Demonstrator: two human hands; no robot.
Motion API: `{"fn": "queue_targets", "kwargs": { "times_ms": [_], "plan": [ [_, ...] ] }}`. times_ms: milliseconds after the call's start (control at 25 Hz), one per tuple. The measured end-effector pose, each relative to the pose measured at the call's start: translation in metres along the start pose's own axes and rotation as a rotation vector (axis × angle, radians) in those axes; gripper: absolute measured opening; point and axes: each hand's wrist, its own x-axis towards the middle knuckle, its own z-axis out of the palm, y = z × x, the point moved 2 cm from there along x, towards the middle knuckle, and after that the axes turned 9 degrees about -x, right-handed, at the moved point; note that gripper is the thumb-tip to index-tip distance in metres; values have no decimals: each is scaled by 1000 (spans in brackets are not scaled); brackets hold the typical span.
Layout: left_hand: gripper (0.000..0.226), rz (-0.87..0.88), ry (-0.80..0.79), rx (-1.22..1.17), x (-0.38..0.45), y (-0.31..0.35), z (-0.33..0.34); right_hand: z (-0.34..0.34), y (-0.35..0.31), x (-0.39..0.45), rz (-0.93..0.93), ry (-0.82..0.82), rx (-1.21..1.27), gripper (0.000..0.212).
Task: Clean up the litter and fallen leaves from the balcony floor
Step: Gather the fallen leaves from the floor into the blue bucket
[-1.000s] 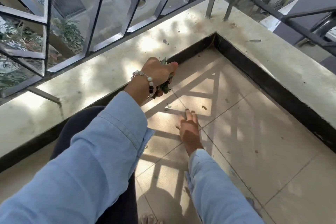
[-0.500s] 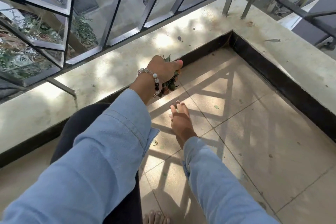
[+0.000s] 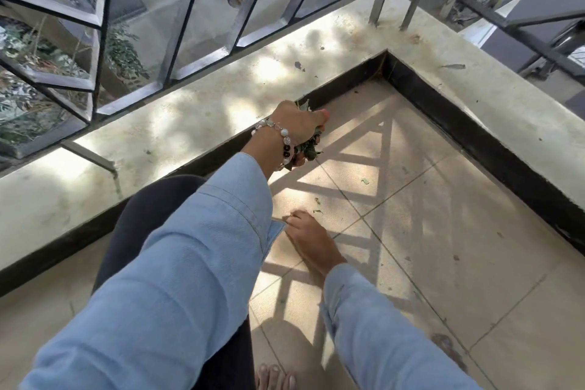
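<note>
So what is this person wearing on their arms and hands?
Both arms wear long, light blue denim-like sleeves with stitched, loose cuffs. The left wrist carries a beaded bracelet of pale, clear and dark round beads. The left hand and right hand are bare, without gloves; no rings are visible.

Light blue denim sleeves; beige floor tiles striped with railing shadows — dark green leaves; black skirting; white-and-black beaded bracelet.

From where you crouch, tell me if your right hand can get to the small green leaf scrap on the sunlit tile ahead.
Probably yes. The right hand is low on the floor tiles, and the leaf scrap lies on bare tile ahead with nothing between them; a forward stretch should do it.
</note>
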Motion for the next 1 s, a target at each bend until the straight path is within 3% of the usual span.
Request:
{"fn": "queue_targets", "kwargs": {
  "times_ms": [40,80,280,400,520,600,760,880,960,1000],
  "plan": [
    [41,6,-5,3,2,0,2,-7,7,-2,-95,84,-136,39],
    [47,2,-14,4,4,-1,3,-12,30,9,-141,7,-237,35],
    [59,-1,-78,21,7,-3,10,-55,89,29,23,61,-396,41],
    [55,-22,-105,29,3,-1,20,-66,107,29,191,-130,-467,45],
    [53,-84,-125,-14,1,2,33,-54,101,6,187,27,-248,48],
    [43,-123,-130,-38,-2,4,40,-39,85,-20,268,48,-104,49],
    [34,-106,-147,-22,-12,14,56,-43,79,-46,410,177,-2,24],
    [32,-104,-166,-33,-16,16,67,-64,85,-36,571,364,314,20],
    [33,-111,-162,-37,-16,17,71,-69,84,-13,494,436,336,18],
    [31,-115,-156,-48,-15,18,73,-69,79,1,406,380,264,17]
  ]
}}
